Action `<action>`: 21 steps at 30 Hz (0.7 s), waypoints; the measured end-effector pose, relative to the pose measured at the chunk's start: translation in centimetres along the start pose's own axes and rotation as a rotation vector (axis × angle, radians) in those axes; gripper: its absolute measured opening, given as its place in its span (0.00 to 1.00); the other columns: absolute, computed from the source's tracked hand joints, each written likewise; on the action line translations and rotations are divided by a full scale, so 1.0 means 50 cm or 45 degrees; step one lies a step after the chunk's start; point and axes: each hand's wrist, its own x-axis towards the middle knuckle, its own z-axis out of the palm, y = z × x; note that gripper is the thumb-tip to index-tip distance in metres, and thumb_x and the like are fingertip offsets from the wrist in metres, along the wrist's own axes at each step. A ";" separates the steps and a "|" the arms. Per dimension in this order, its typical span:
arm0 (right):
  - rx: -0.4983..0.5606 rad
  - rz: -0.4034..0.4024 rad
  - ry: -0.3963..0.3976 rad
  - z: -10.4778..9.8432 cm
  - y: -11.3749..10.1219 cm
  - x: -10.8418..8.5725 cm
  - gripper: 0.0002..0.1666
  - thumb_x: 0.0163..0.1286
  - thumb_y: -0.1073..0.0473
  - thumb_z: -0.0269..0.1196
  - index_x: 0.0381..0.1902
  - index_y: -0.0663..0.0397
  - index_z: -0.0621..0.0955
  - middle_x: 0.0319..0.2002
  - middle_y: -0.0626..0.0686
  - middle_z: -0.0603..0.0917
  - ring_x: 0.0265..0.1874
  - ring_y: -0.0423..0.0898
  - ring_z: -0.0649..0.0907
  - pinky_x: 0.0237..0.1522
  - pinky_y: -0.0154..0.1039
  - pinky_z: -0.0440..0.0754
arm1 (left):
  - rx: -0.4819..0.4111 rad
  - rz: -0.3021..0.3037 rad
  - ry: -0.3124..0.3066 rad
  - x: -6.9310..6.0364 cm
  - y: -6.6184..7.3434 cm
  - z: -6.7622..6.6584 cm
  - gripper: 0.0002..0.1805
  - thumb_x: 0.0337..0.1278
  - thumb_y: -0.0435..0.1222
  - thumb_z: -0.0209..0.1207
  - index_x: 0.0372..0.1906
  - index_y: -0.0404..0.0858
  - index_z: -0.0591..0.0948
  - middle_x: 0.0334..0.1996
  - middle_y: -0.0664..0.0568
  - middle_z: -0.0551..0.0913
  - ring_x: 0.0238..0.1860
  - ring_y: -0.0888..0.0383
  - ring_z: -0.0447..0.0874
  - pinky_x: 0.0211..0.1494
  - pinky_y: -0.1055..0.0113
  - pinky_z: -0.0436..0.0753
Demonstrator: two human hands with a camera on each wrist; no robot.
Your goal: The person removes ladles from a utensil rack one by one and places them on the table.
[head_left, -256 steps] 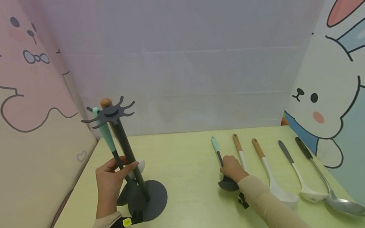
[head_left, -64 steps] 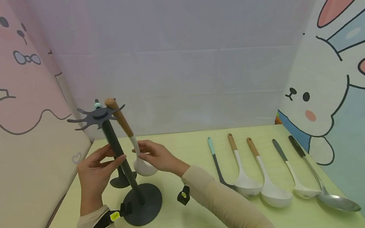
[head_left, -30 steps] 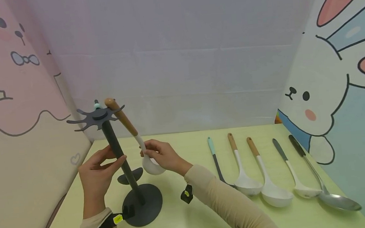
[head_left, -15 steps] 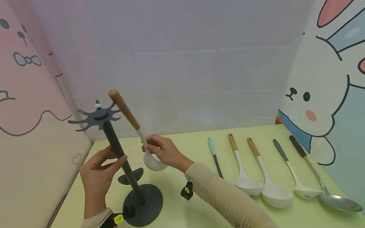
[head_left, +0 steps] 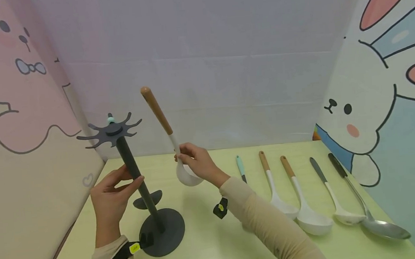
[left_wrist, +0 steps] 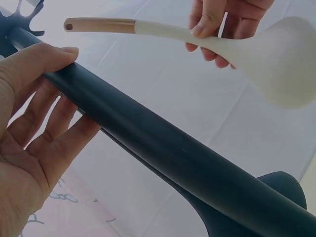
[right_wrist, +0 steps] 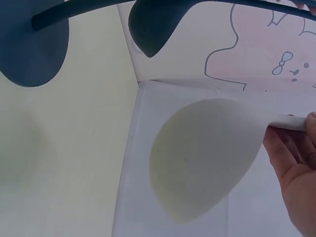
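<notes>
My left hand [head_left: 111,201] grips the pole of a dark utensil stand [head_left: 130,161] with thumb and fingers. My right hand [head_left: 200,163] pinches the white neck of a ladle [head_left: 159,114] with a wooden handle, held in the air right of the stand. Its handle points up and left, apart from the hooks, and its pale bowl [right_wrist: 207,158] fills the middle of the right wrist view. A dark utensil [head_left: 158,197] with a mint handle end hangs behind the pole, mostly hidden. In the left wrist view the ladle's handle end [left_wrist: 98,25] shows a hole.
On the right of the table [head_left: 203,245] lie a mint-handled utensil [head_left: 241,167], partly behind my right arm, two wooden-handled white ladles [head_left: 313,221], a grey-handled white ladle [head_left: 348,217] and a steel spoon [head_left: 386,230]. A pale curtain [head_left: 203,84] stands behind.
The wooden-handled ladle has come off the stand's hook and moved up and right in my right hand. My left hand stays on the pole. Earlier, my right hand was at a dark ladle on the table.
</notes>
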 end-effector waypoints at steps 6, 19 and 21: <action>-0.022 0.025 0.073 -0.030 0.009 -0.002 0.13 0.74 0.68 0.58 0.53 0.70 0.78 0.46 0.64 0.84 0.49 0.57 0.85 0.48 0.39 0.83 | 0.036 -0.020 0.007 -0.001 -0.001 -0.001 0.24 0.40 0.12 0.68 0.49 0.24 0.84 0.29 0.62 0.87 0.33 0.65 0.85 0.35 0.74 0.83; -0.143 0.232 0.238 -0.093 0.040 -0.006 0.14 0.70 0.67 0.63 0.50 0.72 0.79 0.42 0.63 0.85 0.41 0.55 0.86 0.40 0.38 0.85 | 0.062 -0.065 0.014 -0.002 0.003 -0.001 0.23 0.40 0.14 0.69 0.49 0.25 0.85 0.28 0.62 0.86 0.33 0.65 0.85 0.36 0.75 0.83; -0.161 0.265 0.250 -0.103 0.044 -0.008 0.13 0.70 0.66 0.63 0.49 0.71 0.79 0.41 0.62 0.85 0.39 0.55 0.86 0.38 0.38 0.85 | 0.066 -0.068 0.014 -0.002 0.003 -0.001 0.23 0.41 0.14 0.69 0.49 0.25 0.85 0.28 0.62 0.86 0.33 0.65 0.85 0.36 0.75 0.83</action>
